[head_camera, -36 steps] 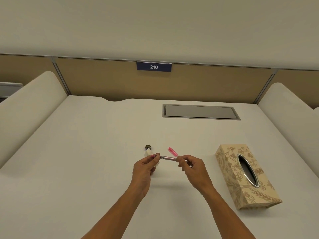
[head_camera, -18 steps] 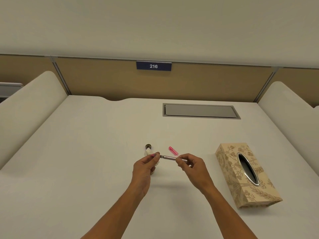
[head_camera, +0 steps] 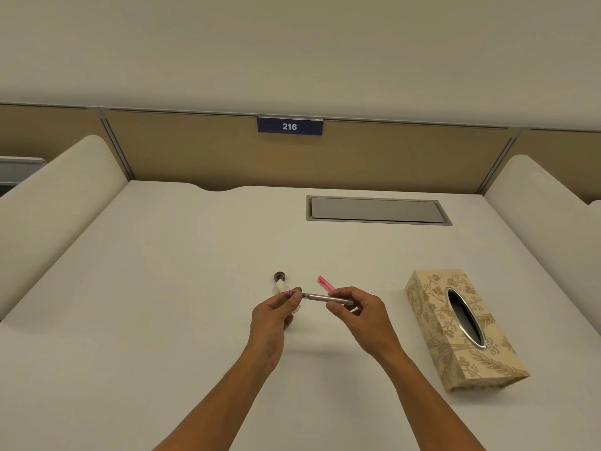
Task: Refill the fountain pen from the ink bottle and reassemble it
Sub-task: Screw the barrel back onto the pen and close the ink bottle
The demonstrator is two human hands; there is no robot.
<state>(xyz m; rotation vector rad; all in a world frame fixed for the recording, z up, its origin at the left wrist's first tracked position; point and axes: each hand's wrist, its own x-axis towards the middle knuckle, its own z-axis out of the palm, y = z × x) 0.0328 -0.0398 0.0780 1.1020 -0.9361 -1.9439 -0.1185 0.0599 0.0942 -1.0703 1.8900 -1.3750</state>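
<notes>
Fountain pen (head_camera: pixel 325 298) is held level above the surface (head_camera: pixel 162 304), between the two hands, in the only view, from the head camera. The left hand (head_camera: pixel 271 315) pinches the pink front end with thumb and forefinger, and the right hand (head_camera: pixel 361 312) pinches the grey metallic part near its other end, its fingers (head_camera: pixel 336 292) curled over it. Both hands therefore are closed on the pen, one at each end. I judge that this two-ended hold serves to twist or pull the sections, either apart or together; which one, I cannot tell.

A pink pen piece (head_camera: pixel 326 283) lies on the surface just behind the right hand, probably put aside so that it does not disturb the work. The ink bottle (head_camera: pixel 280 286) stands just behind the left hand, partly hidden by it, and a dark cap (head_camera: pixel 279 275) lies just beyond it, so I think the bottle is open. A tissue box (head_camera: pixel 461 327) waits at the right, well apart, perhaps for wiping ink.
</notes>
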